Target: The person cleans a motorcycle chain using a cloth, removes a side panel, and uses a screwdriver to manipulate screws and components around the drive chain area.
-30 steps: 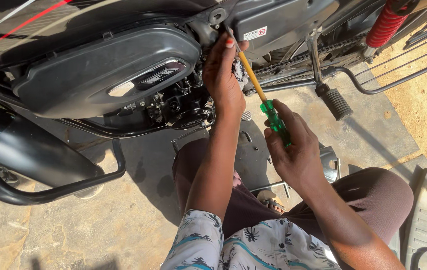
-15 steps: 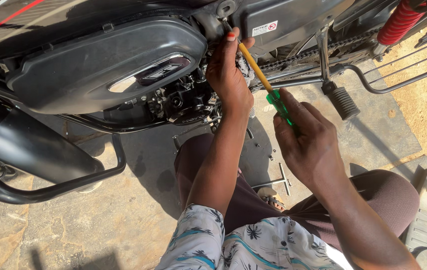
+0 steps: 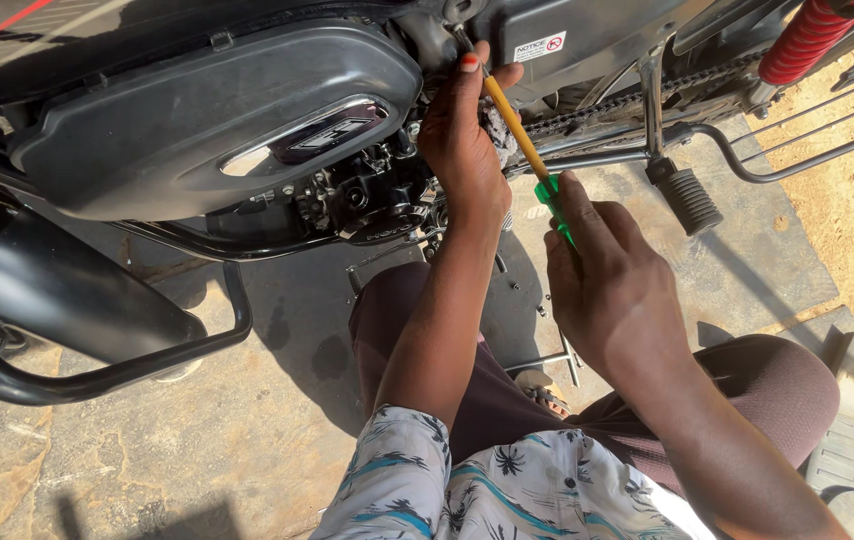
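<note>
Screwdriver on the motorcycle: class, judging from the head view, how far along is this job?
Done: the screwdriver already points up into the motorcycle beside the chain, and small loose parts lie on the ground. In hand: the right hand grips the green handle, while the left hand steadies the yellow shaft near the tip with a rag. Left: the tool is not yet out; the tip is hidden.

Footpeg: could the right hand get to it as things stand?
Probably yes. The footpeg sticks out in the open just beyond the right hand, with nothing between them, but that hand is gripping the screwdriver.
</note>
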